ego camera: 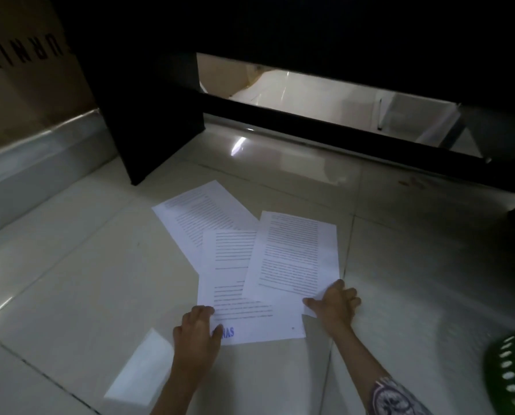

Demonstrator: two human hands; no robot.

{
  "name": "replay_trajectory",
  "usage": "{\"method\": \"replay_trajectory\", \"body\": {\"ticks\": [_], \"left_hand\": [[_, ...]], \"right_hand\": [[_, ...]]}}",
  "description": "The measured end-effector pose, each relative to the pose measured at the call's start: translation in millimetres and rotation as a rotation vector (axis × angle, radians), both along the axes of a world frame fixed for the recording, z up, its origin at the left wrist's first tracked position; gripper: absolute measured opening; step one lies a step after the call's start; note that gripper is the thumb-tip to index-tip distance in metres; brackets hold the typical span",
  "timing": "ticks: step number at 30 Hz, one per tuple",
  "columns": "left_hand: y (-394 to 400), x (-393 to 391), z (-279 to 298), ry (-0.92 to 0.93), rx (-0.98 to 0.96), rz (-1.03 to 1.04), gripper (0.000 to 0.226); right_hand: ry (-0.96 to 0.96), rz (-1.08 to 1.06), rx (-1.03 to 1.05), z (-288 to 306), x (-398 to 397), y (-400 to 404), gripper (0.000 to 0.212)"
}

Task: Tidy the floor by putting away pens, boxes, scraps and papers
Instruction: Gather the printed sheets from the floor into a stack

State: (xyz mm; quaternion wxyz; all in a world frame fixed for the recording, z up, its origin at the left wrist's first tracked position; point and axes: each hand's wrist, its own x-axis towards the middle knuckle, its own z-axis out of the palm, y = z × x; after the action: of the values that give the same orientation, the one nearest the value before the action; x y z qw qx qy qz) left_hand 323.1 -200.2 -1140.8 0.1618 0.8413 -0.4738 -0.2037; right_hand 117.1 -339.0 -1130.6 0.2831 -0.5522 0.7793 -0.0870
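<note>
Three printed paper sheets lie fanned and overlapping on the glossy tiled floor (70, 295), centre of the frame. The top sheet (295, 253) is at the right, over the middle sheet (250, 322), which has blue letters near its lower left corner; the third sheet (199, 214) is under both, toward upper left.

Left hand (197, 327) is at the lower left edge of the middle sheet, fingers curled, thumb on the paper beside the blue letters. Right hand (335, 301) is at the lower right corner of the top sheet, thumb & fingers pinching that corner, which is lifted a bit.

A dark furniture piece (148, 121) fills the upper part of the frame. A cardboard box (25, 76) w/ printed letters is at upper left. A green perforated basket (513, 375) shows at the lower right edge, blurred.
</note>
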Motion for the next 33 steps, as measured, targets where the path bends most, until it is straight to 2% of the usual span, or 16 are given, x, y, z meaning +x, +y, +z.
{"method": "replay_trajectory", "body": {"ticks": [2,3,6,7,10,12,14,17,19,22,25,30,33], "left_hand": [[0.6,-1.6,-3.6,0.013,0.005,0.002,0.035],[0.7,-1.3,-3.7,0.017,0.002,0.003,0.033],[-1.4,4.5,-4.0,0.049,-0.019,0.018,0.03],[-2.7,6.5,-3.9,0.075,-0.033,0.029,0.029],[-7.3,9.5,-0.3,0.162,-0.105,0.132,0.029],[-10.3,9.1,2.1,0.173,-0.132,0.229,0.029],[-13.3,6.9,3.4,0.159,-0.121,0.305,0.031],[-19.0,3.8,3.1,0.159,-0.118,0.406,0.038],[-23.8,2.1,4.6,0.151,-0.096,0.455,0.045],[-29.8,1.2,5.5,0.082,0.026,0.437,0.053],[-32.9,-0.9,5.1,0.045,0.108,0.402,0.052],[-37.0,4.0,1.6,0.236,0.06,0.475,0.044],[-32.9,7.8,2.1,0.37,-0.11,0.482,0.026]], "right_hand": [[-0.115,-0.076,0.054,2.6,-6.1,-10.1,0.083],[-0.169,-0.106,0.055,2.0,-10.9,-14.1,0.072],[-0.326,-0.15,-0.072,-1.7,-25.1,-15.9,0.017],[-0.372,-0.17,-0.126,-2.7,-28.4,-14.1,0.013],[-0.543,-0.238,-0.254,0.1,-31.8,-5.8,0.021],[-0.701,-0.254,-0.254,4.5,-28.0,2.5,0.021],[-0.76,-0.223,-0.217,6.0,-21.0,11.4,0.021],[-0.73,-0.14,-0.202,4.4,-5.0,23.5,0.018],[-0.63,-0.093,-0.205,2.0,6.5,30.0,0.019],[-0.44,-0.017,-0.19,-3.7,22.9,41.2,0.023],[-0.361,0.025,-0.173,-4.2,35.0,48.5,0.025],[-0.266,0.096,-0.095,-1.2,46.9,44.8,0.032],[-0.2,0.135,-0.082,-1.3,49.9,45.0,0.033]]}}
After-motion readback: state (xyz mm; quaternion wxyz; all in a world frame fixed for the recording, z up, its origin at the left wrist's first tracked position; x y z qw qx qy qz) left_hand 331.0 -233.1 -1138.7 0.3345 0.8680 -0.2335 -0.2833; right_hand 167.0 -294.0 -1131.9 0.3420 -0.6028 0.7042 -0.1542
